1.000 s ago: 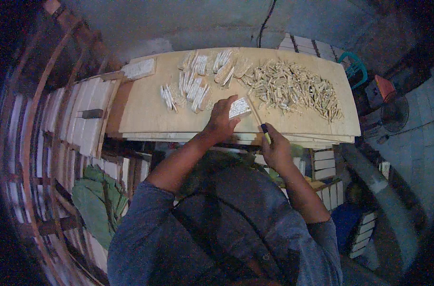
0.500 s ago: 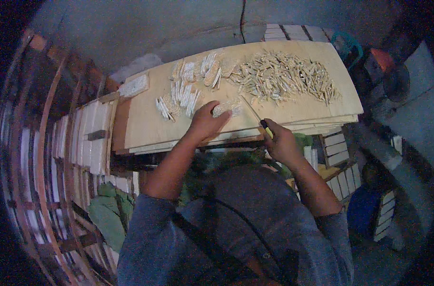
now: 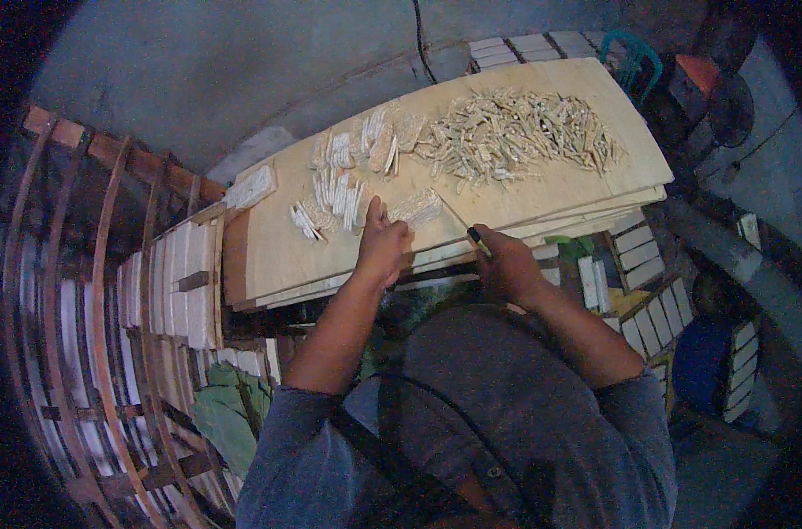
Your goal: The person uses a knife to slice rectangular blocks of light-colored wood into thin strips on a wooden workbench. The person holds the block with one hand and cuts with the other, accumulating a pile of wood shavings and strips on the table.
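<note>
My left hand point(image 3: 383, 249) is at the near left end of a flat, pale, grainy slab point(image 3: 418, 208), its thumb and fingers about that end. My right hand point(image 3: 510, 267) grips a knife point(image 3: 455, 213) by its dark and yellow handle, the thin blade slanting up and left to the slab's right end. Beyond my left hand lie rows of white-edged strips point(image 3: 337, 196) and more pale slabs. A wide heap of cut, pale sticks point(image 3: 524, 137) covers the far right part of the board. Dim light hides fine detail.
The work surface is a stack of pale boards point(image 3: 304, 264). A white block point(image 3: 253, 187) lies at its left end. Wooden racks point(image 3: 110, 300) stand left, with a green cloth-like sheet point(image 3: 231, 401) nearby. On the right are a teal chair point(image 3: 652, 66) and a blue drum point(image 3: 702, 363).
My left hand has turned and shifted toward the slab's near left end. The slab now lies more slanted. My right hand has moved slightly left with the knife; the view has tilted.
</note>
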A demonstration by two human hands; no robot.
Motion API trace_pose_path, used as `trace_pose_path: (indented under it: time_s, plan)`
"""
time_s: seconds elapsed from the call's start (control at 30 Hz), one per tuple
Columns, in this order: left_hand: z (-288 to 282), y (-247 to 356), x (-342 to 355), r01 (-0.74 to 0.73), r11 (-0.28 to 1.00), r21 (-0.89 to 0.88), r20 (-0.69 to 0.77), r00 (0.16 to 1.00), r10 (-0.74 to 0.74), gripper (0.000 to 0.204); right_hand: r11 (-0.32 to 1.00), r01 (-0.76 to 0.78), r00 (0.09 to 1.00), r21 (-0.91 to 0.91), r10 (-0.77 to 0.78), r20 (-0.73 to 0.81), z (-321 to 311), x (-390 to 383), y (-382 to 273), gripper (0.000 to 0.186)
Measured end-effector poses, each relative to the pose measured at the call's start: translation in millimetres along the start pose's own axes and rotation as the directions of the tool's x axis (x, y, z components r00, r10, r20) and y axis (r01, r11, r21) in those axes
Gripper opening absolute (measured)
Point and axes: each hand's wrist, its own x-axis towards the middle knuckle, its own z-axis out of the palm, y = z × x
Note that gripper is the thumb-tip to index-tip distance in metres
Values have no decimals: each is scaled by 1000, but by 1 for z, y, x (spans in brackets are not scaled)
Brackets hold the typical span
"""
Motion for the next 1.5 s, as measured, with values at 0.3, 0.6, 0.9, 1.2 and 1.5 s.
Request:
trace_pose_path:
  time_s: [0.3, 0.6, 0.9, 1.2, 1.5]
  plan:
    - [-46, -83, 59, -275, 956, 100, 158, 953, 257, 96, 994, -95, 995, 59, 96, -16, 1, 2, -8, 46]
    - [9, 0, -3, 0, 986, -165, 5, 1000, 0, 96, 996, -90, 996, 24, 91, -18, -14, 1, -26, 45]
    - [19, -3, 3, 22, 948, -317, 28, 1000, -14, 108, 990, -137, 990, -18, 136, -47, -8, -2, -29, 45]
    - [8, -10, 11, 50, 968, -247, 48, 998, -39, 98, 980, -197, 980, 33, 198, -35, -2, -3, -18, 43]
    - [9, -7, 15, -369, 502, 783, 203, 913, 353, 112, 977, -208, 970, 46, 212, -117, -45, 8, 11, 46]
